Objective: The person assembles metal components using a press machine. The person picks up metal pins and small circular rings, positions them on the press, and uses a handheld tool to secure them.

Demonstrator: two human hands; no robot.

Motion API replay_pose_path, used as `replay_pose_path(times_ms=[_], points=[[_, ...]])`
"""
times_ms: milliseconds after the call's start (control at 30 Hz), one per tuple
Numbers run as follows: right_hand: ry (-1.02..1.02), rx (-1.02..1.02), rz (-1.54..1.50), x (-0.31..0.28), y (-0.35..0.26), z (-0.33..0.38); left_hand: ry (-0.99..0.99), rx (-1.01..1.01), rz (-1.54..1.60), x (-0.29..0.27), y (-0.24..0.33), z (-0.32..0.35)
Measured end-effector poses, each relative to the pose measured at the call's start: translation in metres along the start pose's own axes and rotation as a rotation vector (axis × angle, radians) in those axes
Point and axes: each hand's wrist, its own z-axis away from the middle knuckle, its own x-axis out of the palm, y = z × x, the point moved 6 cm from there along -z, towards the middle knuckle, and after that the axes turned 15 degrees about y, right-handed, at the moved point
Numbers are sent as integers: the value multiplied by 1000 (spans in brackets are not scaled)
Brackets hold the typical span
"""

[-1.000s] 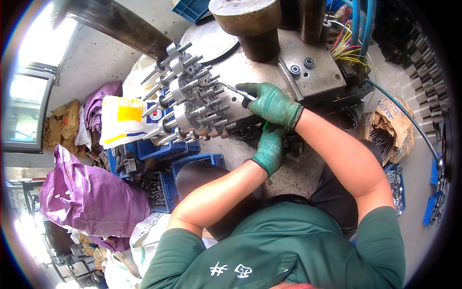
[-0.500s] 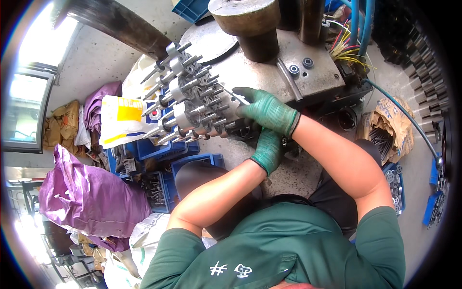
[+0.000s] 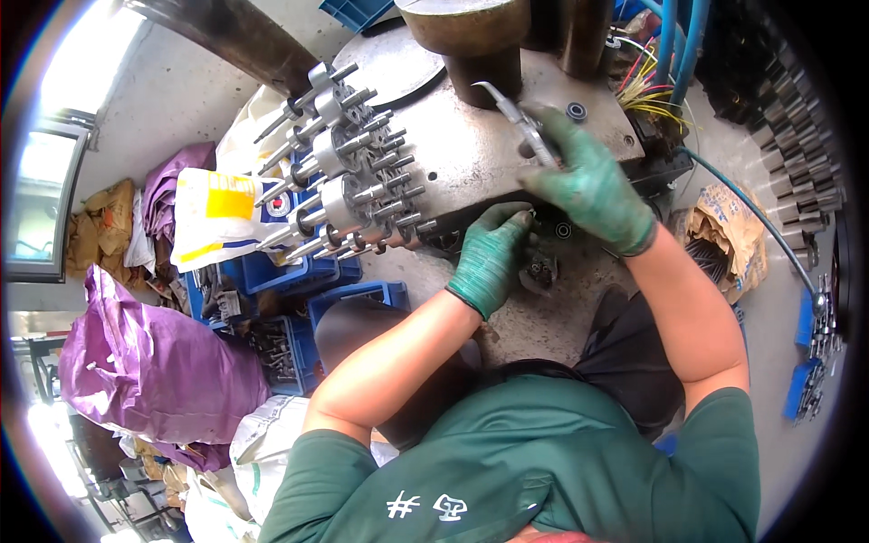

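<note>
On my feed, clock read from the picture's centre: the right hand [image 3: 593,176] is up at two o'clock, gloved in green, with a slim silver tool [image 3: 520,118] in its grasp. The tool lies at one o'clock, angled up and left, its hooked tip pointing toward twelve, clear of everything around it as far as I can see. The step in hand, I'd judge, is steering this tool over the metal block [image 3: 471,163]. What I'd want for the next move is a steady hold and a guarded tip, because a bent point could easily snag.

Fingers, then. On the right, thumb and forefinger close around the tool's handle, fairly loosely by the look of them; the other fingers I can't read well. The left hand [image 3: 491,258] sits just off centre toward three, low by the block's near edge. Its fingers are partly curled, tips toward two; whether they pinch anything, I can't tell from here.

Just beyond those fingertips, between two and three, there's a dark round piece [image 3: 563,230]. A small bearing [image 3: 576,111] lies on the block between one and two. Over at ten to eleven, a cluster of metal shafts [image 3: 348,190] bristles, well apart from the tool.
</note>
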Motion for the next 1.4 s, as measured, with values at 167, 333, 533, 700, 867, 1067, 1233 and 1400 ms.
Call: replay_pose_path(times_ms=[167,333,533,700,867,1067,1233,1400], points=[[12,-62,73,-39,16,17,-25,8,98,-4,17,2],[-110,-187,409,-48,7,40,-62,-70,260,1,30,6],[-52,-589,657,-41,-8,45,-71,-72,347,-3,34,1],[-72,-600,691,-37,-4,43,-15,-46,328,-5,37,1],[-61,-623,703,-35,-6,43,27,-55,301,-6,38,-1],[-72,-653,708,-34,-7,41,56,-50,243,-4,40,4],[-97,-659,741,-34,-6,41,29,5,221,-5,40,3],[-131,-363,554,-33,3,28,25,-50,403,-5,31,0]])
